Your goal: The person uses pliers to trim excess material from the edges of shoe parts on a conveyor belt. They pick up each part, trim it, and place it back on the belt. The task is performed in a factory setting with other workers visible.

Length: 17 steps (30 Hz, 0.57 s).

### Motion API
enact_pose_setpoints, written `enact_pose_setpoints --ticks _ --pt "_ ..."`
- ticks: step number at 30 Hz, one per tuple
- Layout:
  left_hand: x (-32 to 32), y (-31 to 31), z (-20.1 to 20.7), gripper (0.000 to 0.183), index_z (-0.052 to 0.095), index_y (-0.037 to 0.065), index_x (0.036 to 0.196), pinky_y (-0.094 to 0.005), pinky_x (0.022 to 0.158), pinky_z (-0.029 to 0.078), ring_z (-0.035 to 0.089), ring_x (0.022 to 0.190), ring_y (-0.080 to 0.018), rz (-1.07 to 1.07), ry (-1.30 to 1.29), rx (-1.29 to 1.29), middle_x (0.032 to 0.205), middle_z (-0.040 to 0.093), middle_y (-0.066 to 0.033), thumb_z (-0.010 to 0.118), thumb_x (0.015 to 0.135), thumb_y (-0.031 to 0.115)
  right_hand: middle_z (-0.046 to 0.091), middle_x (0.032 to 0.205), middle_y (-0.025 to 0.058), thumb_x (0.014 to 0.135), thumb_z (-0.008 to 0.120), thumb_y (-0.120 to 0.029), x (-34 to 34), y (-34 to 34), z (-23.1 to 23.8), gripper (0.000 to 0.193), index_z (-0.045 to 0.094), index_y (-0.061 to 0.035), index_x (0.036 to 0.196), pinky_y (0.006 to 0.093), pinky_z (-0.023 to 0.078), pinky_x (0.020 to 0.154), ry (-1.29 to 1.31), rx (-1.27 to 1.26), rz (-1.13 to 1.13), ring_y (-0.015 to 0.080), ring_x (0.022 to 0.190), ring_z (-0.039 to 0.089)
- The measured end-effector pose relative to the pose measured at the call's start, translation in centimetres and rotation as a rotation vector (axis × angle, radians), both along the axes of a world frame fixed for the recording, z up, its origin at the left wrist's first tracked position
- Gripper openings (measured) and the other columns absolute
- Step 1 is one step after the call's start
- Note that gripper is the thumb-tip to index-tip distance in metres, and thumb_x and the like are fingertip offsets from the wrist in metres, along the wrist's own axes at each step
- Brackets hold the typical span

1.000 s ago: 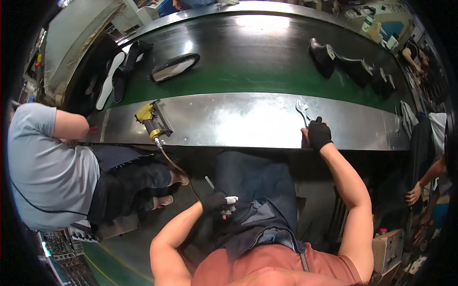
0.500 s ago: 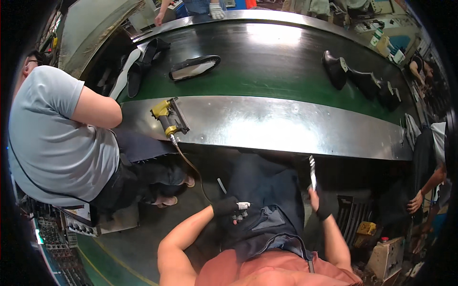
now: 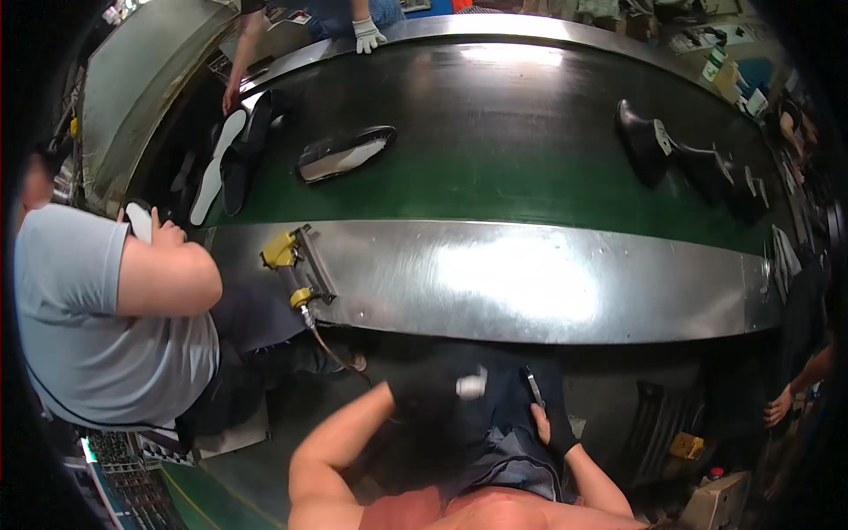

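Both my hands wear black gloves and sit low over my lap, below the steel ledge. My left hand is blurred and closed around a small white piece. My right hand grips a thin metal hand tool that points up toward the ledge. The two hands are about a hand's width apart, over my dark trousers.
A yellow air tool with a hose lies on the ledge at the left. The green conveyor belt carries a shoe sole and black shoes. A person in a grey shirt sits close on my left. A white-gloved hand rests across the belt.
My right hand picked the metal tool off the steel ledge and brought it down to my lap. My left hand stayed low. The view shifted, showing more of the person on my left.
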<state>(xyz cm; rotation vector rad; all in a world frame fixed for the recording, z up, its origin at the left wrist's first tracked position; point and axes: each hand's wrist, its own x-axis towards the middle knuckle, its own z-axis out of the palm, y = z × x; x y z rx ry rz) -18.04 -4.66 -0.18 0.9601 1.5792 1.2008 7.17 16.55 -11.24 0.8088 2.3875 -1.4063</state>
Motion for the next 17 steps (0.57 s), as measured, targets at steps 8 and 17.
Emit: enact_pose_setpoints --ticks 8,17 --pt "-35.4 13.6 4.0 0.044 0.063 0.006 0.108 -0.0502 0.105 0.032 0.052 0.115 -0.035 0.702 1.808 -0.304 0.109 0.062 -0.0146 0.056 0.086 0.044 0.064 0.099 0.0291 0.096 0.04 -0.047 -4.6 1.7 2.2 0.056 0.066 0.0026 0.102 0.0467 0.047 0.083 -0.326 -0.047 0.094 0.0443 0.094 0.062" --pt "-35.0 4.1 -0.6 0.025 0.067 0.009 0.094 -0.0479 0.089 0.039 0.057 0.095 -0.036 0.768 1.582 -0.343 0.091 0.063 -0.017 0.067 0.076 0.025 0.059 0.115 0.0303 0.098 0.035 -0.044 -5.6 2.9 0.9 0.054 0.061 -0.0004 0.117 0.0435 0.042 0.095 -0.136 -0.14 0.002 0.0429 0.11 0.056"
